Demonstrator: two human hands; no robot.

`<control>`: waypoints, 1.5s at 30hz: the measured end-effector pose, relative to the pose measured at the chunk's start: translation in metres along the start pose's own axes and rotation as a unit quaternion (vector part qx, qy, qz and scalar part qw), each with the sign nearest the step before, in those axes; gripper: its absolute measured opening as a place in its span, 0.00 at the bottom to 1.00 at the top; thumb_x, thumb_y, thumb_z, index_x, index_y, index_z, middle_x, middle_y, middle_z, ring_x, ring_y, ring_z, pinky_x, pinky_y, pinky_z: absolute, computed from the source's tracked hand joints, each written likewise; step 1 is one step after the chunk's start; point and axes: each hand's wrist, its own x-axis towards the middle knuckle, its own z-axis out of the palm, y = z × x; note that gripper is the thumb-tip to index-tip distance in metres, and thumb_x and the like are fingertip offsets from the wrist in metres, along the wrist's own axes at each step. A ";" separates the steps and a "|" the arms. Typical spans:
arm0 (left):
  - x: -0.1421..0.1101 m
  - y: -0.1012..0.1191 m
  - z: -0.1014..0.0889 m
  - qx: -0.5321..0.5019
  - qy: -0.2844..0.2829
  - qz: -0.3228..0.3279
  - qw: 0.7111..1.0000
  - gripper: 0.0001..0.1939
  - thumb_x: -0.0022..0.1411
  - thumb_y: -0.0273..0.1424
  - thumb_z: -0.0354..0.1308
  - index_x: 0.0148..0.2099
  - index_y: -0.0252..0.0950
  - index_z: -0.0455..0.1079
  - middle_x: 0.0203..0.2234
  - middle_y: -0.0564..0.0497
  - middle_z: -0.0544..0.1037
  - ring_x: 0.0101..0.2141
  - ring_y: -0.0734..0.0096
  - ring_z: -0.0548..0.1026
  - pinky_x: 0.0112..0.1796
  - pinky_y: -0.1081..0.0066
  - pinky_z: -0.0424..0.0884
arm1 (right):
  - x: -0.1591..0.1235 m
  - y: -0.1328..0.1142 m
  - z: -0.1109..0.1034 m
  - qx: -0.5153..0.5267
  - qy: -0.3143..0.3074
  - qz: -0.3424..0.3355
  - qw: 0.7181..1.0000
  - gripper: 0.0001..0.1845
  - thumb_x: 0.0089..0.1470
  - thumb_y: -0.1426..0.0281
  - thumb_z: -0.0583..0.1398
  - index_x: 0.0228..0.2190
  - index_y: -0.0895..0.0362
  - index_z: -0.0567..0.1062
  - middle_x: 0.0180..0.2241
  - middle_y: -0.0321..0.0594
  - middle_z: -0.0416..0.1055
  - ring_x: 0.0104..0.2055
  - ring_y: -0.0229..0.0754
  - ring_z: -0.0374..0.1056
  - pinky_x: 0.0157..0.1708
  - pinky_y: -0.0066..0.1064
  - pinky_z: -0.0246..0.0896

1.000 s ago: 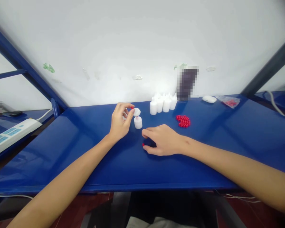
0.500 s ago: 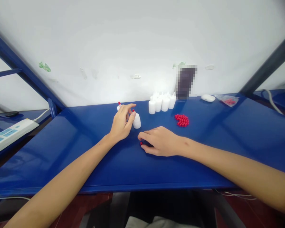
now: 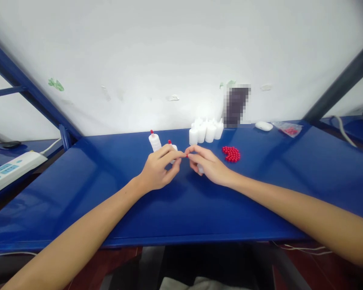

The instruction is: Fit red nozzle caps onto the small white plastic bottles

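The step in hand seems to be passing 1 small red cap [image 3: 187,156], located where the left hand's [image 3: 159,167] fingertips (whether they grip it, I cannot tell) meet those of the right hand [image 3: 213,164], curled around 1 partly hidden white bottle [image 3: 201,168], so the next move probably calls for a steady pinch.
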 end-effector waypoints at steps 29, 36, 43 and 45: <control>0.001 0.008 0.008 0.062 -0.086 0.087 0.991 0.05 0.65 0.28 0.53 0.44 0.38 0.67 0.30 0.52 0.77 0.27 0.74 0.74 0.28 0.74 0.68 | -0.011 -0.006 0.002 0.038 -0.076 -0.024 0.996 0.19 0.61 0.51 0.47 0.41 0.53 0.61 0.21 0.30 0.62 0.24 0.37 0.56 0.26 0.29 0.50; 0.006 0.016 0.007 0.124 -0.105 0.180 0.970 0.07 0.69 0.29 0.48 0.36 0.37 0.63 0.24 0.55 0.75 0.21 0.75 0.72 0.22 0.73 0.62 | -0.018 -0.009 0.001 -0.140 -0.147 -0.118 0.972 0.18 0.63 0.59 0.51 0.51 0.54 0.57 0.24 0.29 0.66 0.23 0.37 0.58 0.27 0.29 0.51; 0.004 0.017 0.010 0.117 -0.071 0.138 0.981 0.10 0.71 0.34 0.50 0.36 0.37 0.65 0.22 0.56 0.75 0.20 0.76 0.71 0.22 0.73 0.60 | -0.018 -0.009 0.001 -0.158 -0.139 -0.123 0.970 0.17 0.59 0.72 0.51 0.51 0.53 0.60 0.21 0.25 0.57 0.21 0.35 0.52 0.24 0.29 0.48; 0.002 0.016 0.013 0.118 -0.050 0.125 0.984 0.12 0.70 0.36 0.53 0.34 0.36 0.65 0.19 0.57 0.73 0.19 0.77 0.69 0.22 0.74 0.59 | -0.017 -0.007 0.001 -0.129 -0.127 -0.117 0.976 0.18 0.56 0.76 0.49 0.48 0.53 0.62 0.21 0.25 0.56 0.21 0.35 0.51 0.24 0.29 0.48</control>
